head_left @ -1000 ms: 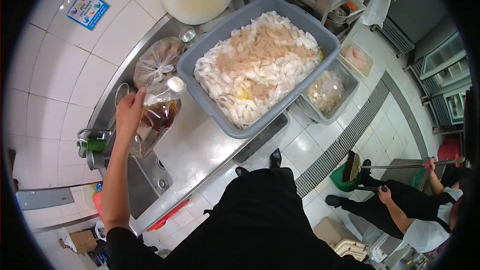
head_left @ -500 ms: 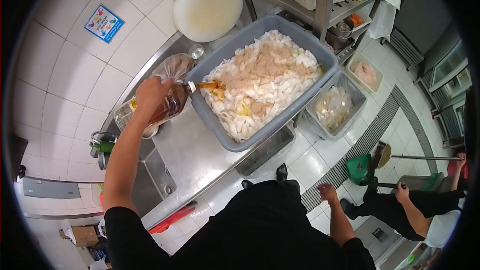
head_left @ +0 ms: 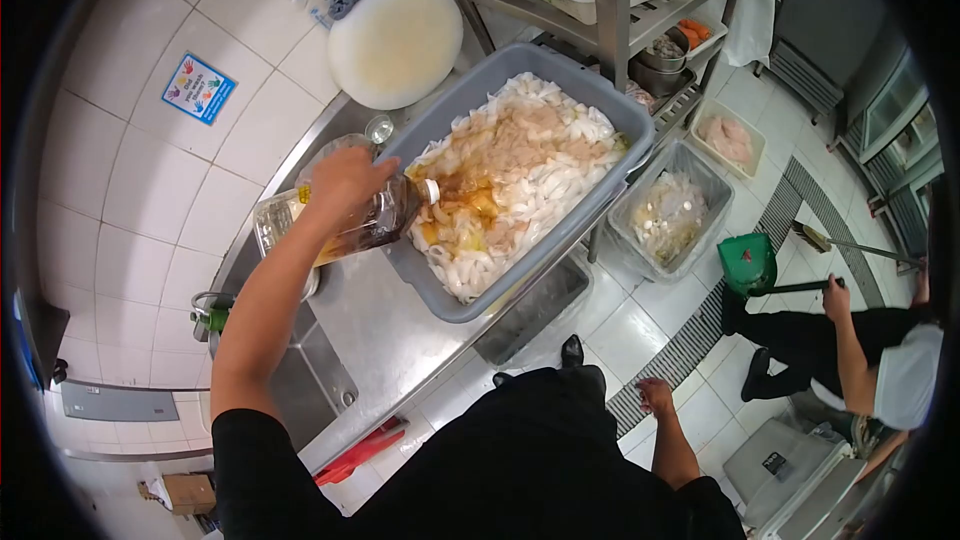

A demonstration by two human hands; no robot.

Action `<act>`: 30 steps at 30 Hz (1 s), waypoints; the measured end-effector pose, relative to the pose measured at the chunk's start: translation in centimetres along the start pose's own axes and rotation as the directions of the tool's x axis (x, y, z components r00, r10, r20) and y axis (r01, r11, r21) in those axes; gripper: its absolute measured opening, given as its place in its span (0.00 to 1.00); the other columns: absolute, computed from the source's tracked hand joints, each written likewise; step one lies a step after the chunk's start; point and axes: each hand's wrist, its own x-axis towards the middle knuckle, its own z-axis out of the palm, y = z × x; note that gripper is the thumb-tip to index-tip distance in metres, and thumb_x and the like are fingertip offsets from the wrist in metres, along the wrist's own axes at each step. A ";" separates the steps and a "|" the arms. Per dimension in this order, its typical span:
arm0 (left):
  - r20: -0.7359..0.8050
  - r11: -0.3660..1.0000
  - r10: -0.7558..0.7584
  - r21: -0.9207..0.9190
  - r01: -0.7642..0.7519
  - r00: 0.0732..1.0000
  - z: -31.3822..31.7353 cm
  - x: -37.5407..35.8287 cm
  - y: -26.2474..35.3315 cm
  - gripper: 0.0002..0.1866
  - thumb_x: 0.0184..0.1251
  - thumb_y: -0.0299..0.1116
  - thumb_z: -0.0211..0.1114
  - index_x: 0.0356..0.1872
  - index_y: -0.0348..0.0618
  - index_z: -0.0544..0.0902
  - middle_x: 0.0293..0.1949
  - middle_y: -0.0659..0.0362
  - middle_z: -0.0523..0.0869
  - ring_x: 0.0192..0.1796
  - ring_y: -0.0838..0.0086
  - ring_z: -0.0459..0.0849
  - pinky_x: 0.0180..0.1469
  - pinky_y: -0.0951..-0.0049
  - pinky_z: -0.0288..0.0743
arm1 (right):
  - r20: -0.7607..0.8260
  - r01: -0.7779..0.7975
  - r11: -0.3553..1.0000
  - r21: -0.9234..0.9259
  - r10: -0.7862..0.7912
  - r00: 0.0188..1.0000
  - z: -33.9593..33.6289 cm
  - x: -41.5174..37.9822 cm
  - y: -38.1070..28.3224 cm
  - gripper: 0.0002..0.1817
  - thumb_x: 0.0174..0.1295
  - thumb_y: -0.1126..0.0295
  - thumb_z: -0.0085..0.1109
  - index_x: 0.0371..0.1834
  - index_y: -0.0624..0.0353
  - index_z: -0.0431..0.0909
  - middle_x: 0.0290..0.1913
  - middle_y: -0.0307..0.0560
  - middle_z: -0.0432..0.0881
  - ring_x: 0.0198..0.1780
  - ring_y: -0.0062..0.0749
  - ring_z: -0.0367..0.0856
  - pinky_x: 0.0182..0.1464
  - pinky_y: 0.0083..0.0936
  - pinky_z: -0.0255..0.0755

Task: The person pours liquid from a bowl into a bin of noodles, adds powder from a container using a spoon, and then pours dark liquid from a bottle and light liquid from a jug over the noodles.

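My left hand is wrapped round a large clear bottle of dark brown liquid. The bottle is tipped on its side, its white-rimmed mouth over the left edge of a grey plastic tub. Inside the tub lies a heap of white sliced pieces, with a pale brown powder on top. Brown liquid spreads over the heap near the bottle's mouth. My right hand hangs low by my side, fingers loosely curled and apart, nothing seen in it.
A steel counter with a sink lies left. A round white board leans on the tiles. Right stand a shelf rack, a lined bin and a tub of pale meat. A co-worker holds a green dustpan and a broom.
My left hand and the bottle have moved right, further over the tub. The brown patch on the heap has grown. The co-worker's broom has moved away from the dustpan.
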 end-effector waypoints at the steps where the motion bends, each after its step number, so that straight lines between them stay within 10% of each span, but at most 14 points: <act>1: -0.004 1.000 0.007 0.003 -0.007 1.000 -0.1 0.7 0.5 0.30 0.63 0.58 0.59 0.32 0.35 0.86 0.34 0.42 0.87 0.40 0.49 0.86 0.44 0.54 0.78 | -0.001 0.002 1.000 0.008 -0.002 1.000 -0.1 0.0 0.9 0.09 0.56 0.67 0.65 0.37 0.58 0.81 0.22 0.38 0.73 0.18 0.24 0.70 0.20 0.26 0.71; 30: -0.313 0.955 0.294 0.065 -0.288 0.903 -0.9 13.5 15.3 0.30 0.66 0.58 0.55 0.38 0.35 0.85 0.38 0.44 0.87 0.43 0.51 0.86 0.47 0.55 0.80 | -0.152 0.019 0.983 0.184 0.010 0.988 -2.0 -1.6 1.8 0.07 0.57 0.67 0.65 0.35 0.56 0.80 0.20 0.35 0.73 0.18 0.19 0.69 0.18 0.22 0.71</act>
